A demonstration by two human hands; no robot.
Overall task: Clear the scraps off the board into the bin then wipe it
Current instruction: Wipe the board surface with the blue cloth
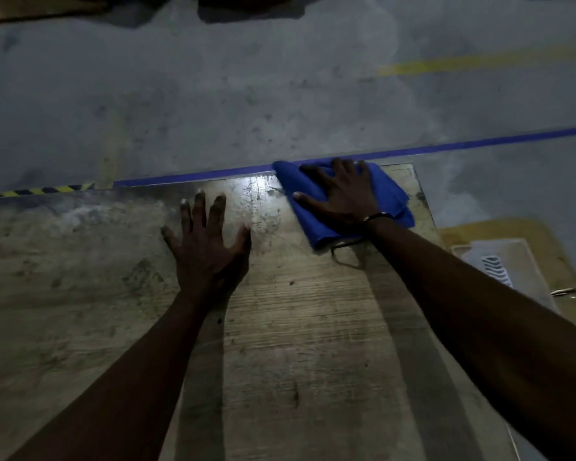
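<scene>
Head view shows you leaning over a worn wooden board [280,344] that fills the lower part of the frame. Your right hand [343,194] lies flat, fingers spread and straight, pressing a folded blue cloth [389,191] onto the board at its far right corner; the cloth's far edge reaches the board's far edge. A thin dark cord [343,251] trails from the cloth's near edge onto the wood. Your left hand [207,241] is also flat with fingers splayed, palm down on the bare board near the middle of the far edge, holding nothing, a little apart from the cloth. Beyond the far edge, blue tape [479,144] and a yellow-black striped strip [37,190] run across the grey concrete floor [213,94]. Off the board's right edge lies a pale flat tray [512,261].
</scene>
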